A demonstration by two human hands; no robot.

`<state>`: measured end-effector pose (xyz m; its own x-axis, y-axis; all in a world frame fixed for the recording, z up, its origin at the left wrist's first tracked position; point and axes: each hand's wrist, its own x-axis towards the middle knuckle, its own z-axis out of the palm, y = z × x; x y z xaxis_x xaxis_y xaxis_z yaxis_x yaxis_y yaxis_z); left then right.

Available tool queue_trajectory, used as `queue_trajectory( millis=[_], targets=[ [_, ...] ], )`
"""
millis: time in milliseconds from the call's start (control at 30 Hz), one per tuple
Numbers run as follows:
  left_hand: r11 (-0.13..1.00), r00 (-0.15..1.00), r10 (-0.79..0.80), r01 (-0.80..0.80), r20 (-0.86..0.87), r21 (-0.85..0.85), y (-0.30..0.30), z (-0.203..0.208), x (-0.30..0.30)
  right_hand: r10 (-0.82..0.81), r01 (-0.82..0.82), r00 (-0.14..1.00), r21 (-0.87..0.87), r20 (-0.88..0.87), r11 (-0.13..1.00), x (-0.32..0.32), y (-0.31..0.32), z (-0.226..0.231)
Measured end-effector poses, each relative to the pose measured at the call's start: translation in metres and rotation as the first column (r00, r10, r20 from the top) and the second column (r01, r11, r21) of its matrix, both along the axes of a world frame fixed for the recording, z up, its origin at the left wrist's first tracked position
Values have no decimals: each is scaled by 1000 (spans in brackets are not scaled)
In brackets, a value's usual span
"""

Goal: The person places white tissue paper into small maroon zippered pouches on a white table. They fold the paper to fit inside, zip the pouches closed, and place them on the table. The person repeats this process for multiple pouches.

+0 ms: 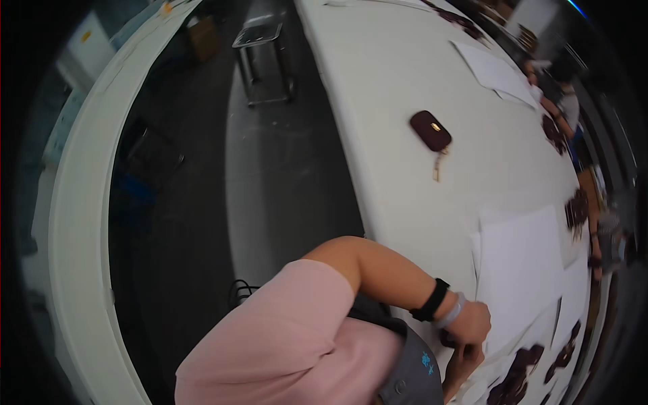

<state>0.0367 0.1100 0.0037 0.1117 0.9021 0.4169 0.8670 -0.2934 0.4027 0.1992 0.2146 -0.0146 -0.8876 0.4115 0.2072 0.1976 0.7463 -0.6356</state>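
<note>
Low on the right, at the table edge close to my body, my left hand (470,325) is closed, its fingers curled down. A small dark maroon piece (445,339) shows under it, mostly covered, so its kind is hidden. Against the left fingers, my right hand (466,364) comes up from below with its fingers pressed together; what they hold is hidden. A black band (432,300) and a grey band circle my left wrist. Farther up the table lies a maroon zip pouch (430,131) with a gold-coloured emblem and a strap with a gold-coloured clip (437,169).
White sheets (520,263) lie on the white table (398,182) beside my hands. Several maroon pieces (520,374) are heaped near the lower right, others along the far edge. People (563,101) work across the table. A metal cart (260,37) stands in the aisle to the left.
</note>
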Motion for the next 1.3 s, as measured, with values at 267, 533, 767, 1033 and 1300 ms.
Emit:
queue_trajectory(
  millis=[267,533,767,1033,1300],
  targets=[
    [959,946,-247,269,-210,88,163,-49,6,-85,85,996,71,-13,994,25,31,-24],
    [977,950,-158,190,-268,95,145,-18,-11,-116,112,993,108,25,988,6,17,-27],
    [983,947,-99,141,-304,119,131,3,-23,-111,102,992,149,54,984,8,19,-18],
    [993,985,-37,54,-170,101,-31,66,-67,-104,83,990,206,94,975,2,20,-2],
    [443,387,834,-47,393,-895,-389,33,-121,-136,87,960,199,243,976,10,35,20]
  ],
)
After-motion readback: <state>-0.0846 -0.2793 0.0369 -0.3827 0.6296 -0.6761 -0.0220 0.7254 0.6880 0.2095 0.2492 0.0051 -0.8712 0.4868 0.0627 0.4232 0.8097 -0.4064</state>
